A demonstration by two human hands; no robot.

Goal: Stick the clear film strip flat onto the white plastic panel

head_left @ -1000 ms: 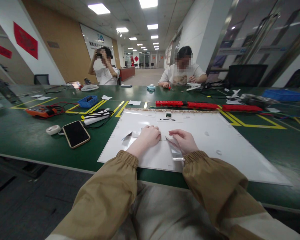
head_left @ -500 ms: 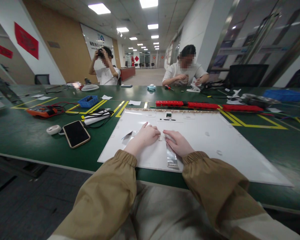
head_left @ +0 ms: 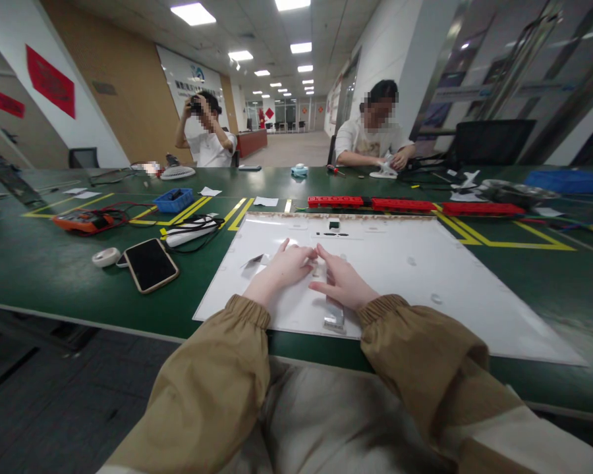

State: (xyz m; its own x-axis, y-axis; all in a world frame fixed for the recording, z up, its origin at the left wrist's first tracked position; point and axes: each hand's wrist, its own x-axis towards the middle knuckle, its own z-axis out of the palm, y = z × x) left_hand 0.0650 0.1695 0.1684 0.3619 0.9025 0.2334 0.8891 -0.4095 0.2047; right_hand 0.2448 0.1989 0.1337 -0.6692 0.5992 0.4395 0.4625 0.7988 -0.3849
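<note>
A large white panel [head_left: 425, 283] lies flat on the green table in front of me. My left hand [head_left: 281, 270] rests on it with fingers stretched forward, pressing down near a small folded silvery strip [head_left: 255, 261]. My right hand [head_left: 340, 283] lies beside it, fingers extended flat toward the left hand, over a thin grey ribbon strip [head_left: 335, 320] whose end shows near the panel's front edge. The fingertips of both hands almost meet. Small dark parts [head_left: 333, 226] sit near the panel's far edge.
A phone [head_left: 150, 264], a white tape roll [head_left: 105, 256], a white power strip with cable [head_left: 194, 230], a blue bin [head_left: 173, 199] and an orange meter [head_left: 82, 220] lie to the left. Red bars [head_left: 400, 206] run behind the panel. Two people sit across the table.
My right hand slid left and forward, flattening beside the left hand. The ribbon strip that stuck out near the right wrist is now mostly covered. The person opposite leaned to the right.
</note>
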